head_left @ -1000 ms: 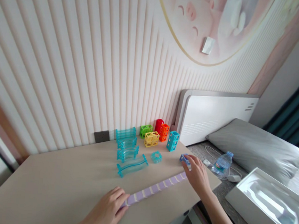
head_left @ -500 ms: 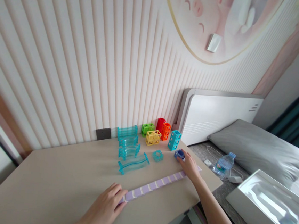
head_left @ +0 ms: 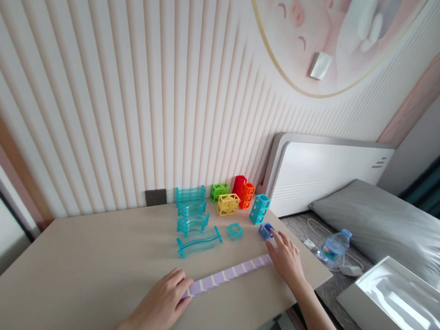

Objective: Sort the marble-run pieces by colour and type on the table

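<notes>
A lilac strip (head_left: pixel 229 274), marked with pale slanted bands, runs diagonally across the table. Its near left end is gripped by my left hand (head_left: pixel 168 294), fingers wrapped over it. My right hand (head_left: pixel 287 255) hovers over the strip's far right end with its fingers apart, hiding that end. Just beyond those fingertips lies a small blue openwork block (head_left: pixel 266 231); I cannot tell whether a finger still touches it. To its left is a turquoise ring-shaped piece (head_left: pixel 234 231), and behind it stands a tall turquoise block (head_left: pixel 259 209).
Curved turquoise track pieces (head_left: pixel 191 224) lie in a column at mid-table. Farther back are yellow (head_left: pixel 228 204), green (head_left: pixel 219 191), orange (head_left: pixel 246 195) and red (head_left: pixel 239 185) blocks. On the bed side sit a water bottle (head_left: pixel 335 248) and a white box (head_left: pixel 393 298).
My right hand has let go of the blue block and drawn back to the right, fingers spreading. My left hand stays on the strip. The view has shifted slightly.
</notes>
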Demonstrator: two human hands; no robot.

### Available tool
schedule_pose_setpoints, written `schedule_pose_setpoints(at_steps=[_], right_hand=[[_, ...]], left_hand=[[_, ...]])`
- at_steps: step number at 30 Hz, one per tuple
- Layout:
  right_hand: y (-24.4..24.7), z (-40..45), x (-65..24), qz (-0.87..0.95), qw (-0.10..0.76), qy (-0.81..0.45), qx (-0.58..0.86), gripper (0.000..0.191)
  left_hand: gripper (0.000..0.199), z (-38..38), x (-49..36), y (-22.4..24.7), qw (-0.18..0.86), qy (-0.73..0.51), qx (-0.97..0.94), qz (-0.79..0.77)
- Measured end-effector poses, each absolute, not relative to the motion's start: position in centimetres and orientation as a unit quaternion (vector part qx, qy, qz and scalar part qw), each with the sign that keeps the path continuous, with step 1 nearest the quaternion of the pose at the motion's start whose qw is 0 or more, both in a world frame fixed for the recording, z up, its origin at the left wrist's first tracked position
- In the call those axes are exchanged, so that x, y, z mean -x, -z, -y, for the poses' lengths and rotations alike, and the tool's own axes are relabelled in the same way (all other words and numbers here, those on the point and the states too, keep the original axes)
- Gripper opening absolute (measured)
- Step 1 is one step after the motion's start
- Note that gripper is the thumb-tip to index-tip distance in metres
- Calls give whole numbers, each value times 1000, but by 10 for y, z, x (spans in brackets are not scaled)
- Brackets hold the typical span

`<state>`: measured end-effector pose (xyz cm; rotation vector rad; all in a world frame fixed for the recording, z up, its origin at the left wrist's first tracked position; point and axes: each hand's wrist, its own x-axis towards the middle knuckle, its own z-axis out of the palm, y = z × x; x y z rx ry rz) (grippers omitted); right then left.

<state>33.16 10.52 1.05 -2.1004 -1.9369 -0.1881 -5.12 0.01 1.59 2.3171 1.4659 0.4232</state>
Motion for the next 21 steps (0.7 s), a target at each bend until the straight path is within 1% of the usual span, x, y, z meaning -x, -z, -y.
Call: schedule_pose_setpoints(at_steps=[7, 10, 14, 18, 21], right_hand=[[-17, -108, -326, 659, 127, 82, 737, 47], [-18, -110, -324, 643, 138, 91, 748, 47], [-34, -125, -318, 626, 182, 85, 753, 58], [-60, -157, -308, 592, 183, 23, 784, 73], [-68, -180, -302, 585, 177, -4, 791, 71]], left_hand=[[22, -2, 47, -20, 178, -129, -825, -520], [22, -2, 48, -20, 180, -134, -824, -521], [22, -2, 48, -17, 182, -143, -825, -516], [21, -3, 48, -14, 177, -150, -827, -512], [22, -2, 49, -13, 181, -149, -826, -513]])
